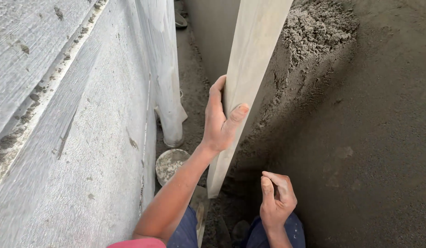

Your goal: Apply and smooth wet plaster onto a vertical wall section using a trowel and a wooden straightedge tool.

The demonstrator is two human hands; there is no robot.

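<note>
A long pale wooden straightedge board (249, 69) stands nearly upright, its lower end near my knees and its edge against the wet grey plaster wall (374, 138) on the right. My left hand (221, 120) grips the board about halfway up, thumb across its face. My right hand (277, 196) hangs lower, fingers curled into a loose fist with nothing visibly in it, just right of the board's bottom end. A heap of loose mortar (316, 27) clings to the wall beside the board's upper part.
A rough grey cement wall (75, 138) fills the left side. A mortar-caked pipe or post (164, 78) stands by it, with a round mortar-smeared pan (170, 164) at its foot. The dirt floor (192, 87) runs between. My knees in blue trousers (185, 232) show at the bottom.
</note>
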